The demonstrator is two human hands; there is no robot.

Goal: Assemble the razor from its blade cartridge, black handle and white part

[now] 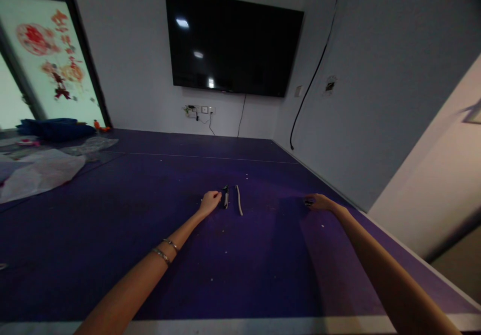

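Note:
My left hand rests low over the purple table, its fingers curled together; whatever they may hold is hidden. Just right of its fingertips lies a slim black and silver object, too small to name. Beside that, a thin, slightly bent whitish strip lies lengthwise on the surface. Farther right, near the table's right side, my right hand is closed about a small dark object with a light edge, whose kind I cannot make out.
The purple tabletop bears small white specks. Crumpled clear plastic and dark blue cloth lie at the far left. A black cable hangs along the right wall, and a television is mounted above the back edge.

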